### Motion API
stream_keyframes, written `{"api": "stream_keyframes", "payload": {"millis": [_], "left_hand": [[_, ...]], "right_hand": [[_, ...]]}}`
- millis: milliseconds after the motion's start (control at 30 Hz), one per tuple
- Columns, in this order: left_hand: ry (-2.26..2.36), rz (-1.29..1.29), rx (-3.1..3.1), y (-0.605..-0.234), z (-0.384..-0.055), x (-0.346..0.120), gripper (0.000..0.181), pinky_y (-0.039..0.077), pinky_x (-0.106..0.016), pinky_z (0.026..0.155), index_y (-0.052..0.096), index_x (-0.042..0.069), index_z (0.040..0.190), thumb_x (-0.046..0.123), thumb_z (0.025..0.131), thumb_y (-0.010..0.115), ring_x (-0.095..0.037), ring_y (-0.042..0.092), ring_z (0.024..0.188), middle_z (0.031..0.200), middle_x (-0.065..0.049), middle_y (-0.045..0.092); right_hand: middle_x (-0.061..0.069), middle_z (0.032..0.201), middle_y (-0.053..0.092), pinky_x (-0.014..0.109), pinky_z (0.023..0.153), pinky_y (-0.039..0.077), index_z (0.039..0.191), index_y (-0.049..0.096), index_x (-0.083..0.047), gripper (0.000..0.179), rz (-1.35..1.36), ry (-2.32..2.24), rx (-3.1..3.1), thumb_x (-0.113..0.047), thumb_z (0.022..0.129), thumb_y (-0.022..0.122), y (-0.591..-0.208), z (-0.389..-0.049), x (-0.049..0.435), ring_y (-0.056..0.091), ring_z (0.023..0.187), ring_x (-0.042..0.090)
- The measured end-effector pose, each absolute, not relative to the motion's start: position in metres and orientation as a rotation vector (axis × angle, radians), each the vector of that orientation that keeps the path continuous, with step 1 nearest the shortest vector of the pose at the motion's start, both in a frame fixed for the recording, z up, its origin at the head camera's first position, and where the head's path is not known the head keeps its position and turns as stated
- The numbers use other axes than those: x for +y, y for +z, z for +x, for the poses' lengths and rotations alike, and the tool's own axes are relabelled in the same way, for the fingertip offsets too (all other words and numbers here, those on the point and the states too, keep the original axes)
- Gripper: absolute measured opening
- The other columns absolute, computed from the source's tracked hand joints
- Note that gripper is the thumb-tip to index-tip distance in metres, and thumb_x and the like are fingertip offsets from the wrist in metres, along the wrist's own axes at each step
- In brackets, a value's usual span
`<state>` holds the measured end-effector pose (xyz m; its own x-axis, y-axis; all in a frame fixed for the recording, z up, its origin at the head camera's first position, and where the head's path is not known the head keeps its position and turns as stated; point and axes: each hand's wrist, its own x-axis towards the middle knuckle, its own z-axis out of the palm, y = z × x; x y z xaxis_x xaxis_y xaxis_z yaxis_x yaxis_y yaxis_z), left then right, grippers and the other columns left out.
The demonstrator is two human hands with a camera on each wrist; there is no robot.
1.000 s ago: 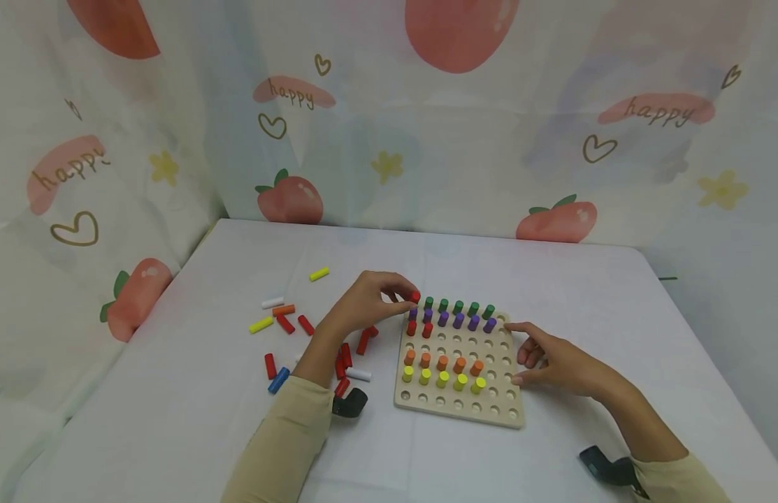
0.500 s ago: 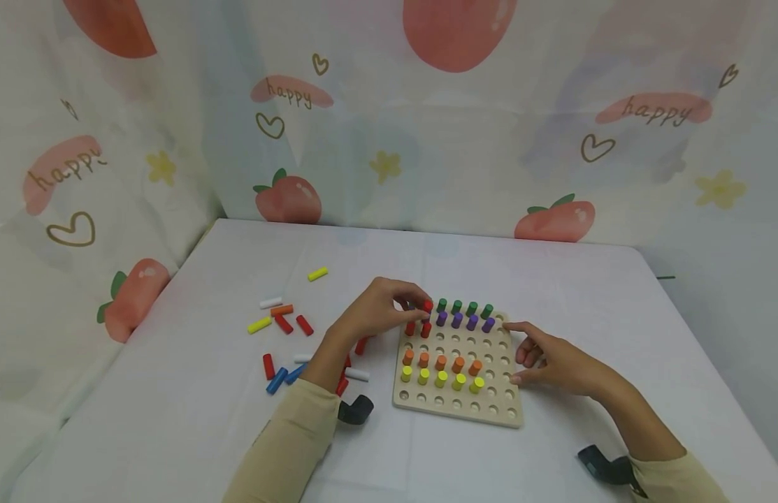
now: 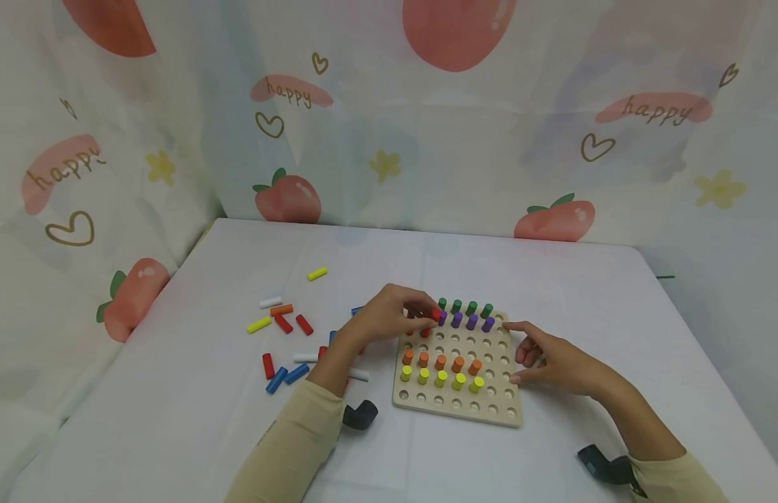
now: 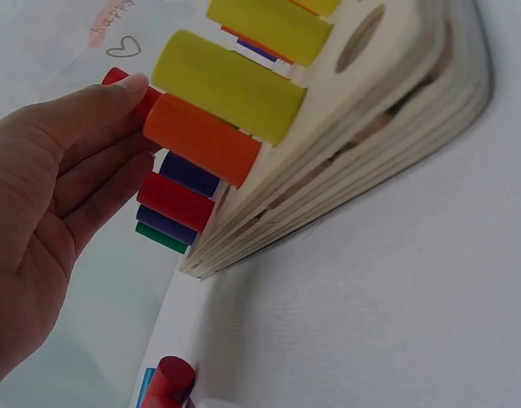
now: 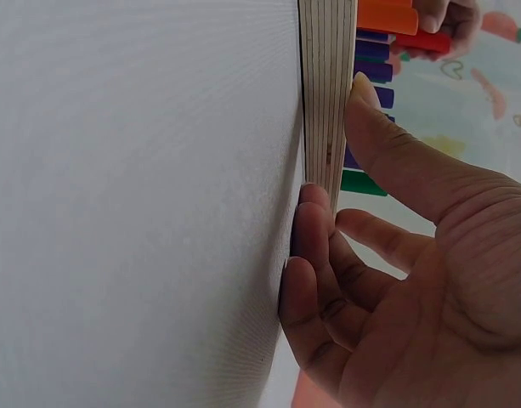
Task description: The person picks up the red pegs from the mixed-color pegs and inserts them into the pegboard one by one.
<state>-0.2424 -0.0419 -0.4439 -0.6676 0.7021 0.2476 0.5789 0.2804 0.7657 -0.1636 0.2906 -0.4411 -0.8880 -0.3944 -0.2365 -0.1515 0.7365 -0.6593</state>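
Note:
A red peg (image 3: 436, 314) is pinched between the thumb and fingertips of my left hand (image 3: 389, 314), over the third row of the wooden pegboard (image 3: 448, 413). Several red pegs stand in that row, partly hidden by the hand. Behind it are rows of purple pegs (image 3: 472, 322) and green pegs (image 3: 472, 307); nearer the front stand orange pegs (image 3: 440, 362) and yellow pegs (image 3: 442, 378). My right hand (image 3: 558, 360) holds the board's right edge, and the right wrist view has its thumb (image 5: 387, 140) on the top face.
Left of the board lie loose pegs: several red pegs (image 3: 268, 366), blue pegs (image 3: 277, 381), white pegs (image 3: 271, 302), two yellow pegs (image 3: 259, 325) and an orange peg (image 3: 282, 309). Some are hidden behind my left forearm. A patterned curtain (image 3: 363, 126) hangs behind the white table (image 3: 477, 265).
My left hand has moved right and slightly toward me with the red peg, from the board's back left corner to the third row. The right hand has stayed at the board's edge.

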Motion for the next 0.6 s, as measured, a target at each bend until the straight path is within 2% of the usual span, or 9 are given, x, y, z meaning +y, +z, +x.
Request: {"api": "stream_keyframes", "payload": {"millis": [300, 600], "left_hand": [[1.362, 1.186, 2.364, -0.4485, -0.2411, -0.0364, 0.022, 0.055, -0.022, 0.084, 0.075, 0.005, 0.118, 0.007, 0.096, 0.075, -0.005, 0.068, 0.092, 0.107, -0.002, 0.075], [1.382, 1.182, 2.329, -0.4530, -0.2409, -0.0332, 0.022, 0.056, -0.022, 0.083, 0.074, 0.005, 0.118, 0.008, 0.096, 0.075, -0.004, 0.068, 0.090, 0.104, 0.001, 0.075]], "right_hand": [[0.004, 0.099, 0.055, 0.028, 0.073, 0.049, 0.152, 0.039, -0.005, 0.088, -0.447, -0.941, 2.572, -0.023, 0.082, 0.090, -0.4401, -0.1628, 0.2911, 0.054, 0.090, 0.022], [0.005, 0.099, 0.055, 0.028, 0.074, 0.049, 0.153, 0.039, -0.004, 0.088, -0.452, -0.948, 2.569, -0.022, 0.083, 0.089, -0.4395, -0.1620, 0.2919, 0.054, 0.090, 0.023]]}}
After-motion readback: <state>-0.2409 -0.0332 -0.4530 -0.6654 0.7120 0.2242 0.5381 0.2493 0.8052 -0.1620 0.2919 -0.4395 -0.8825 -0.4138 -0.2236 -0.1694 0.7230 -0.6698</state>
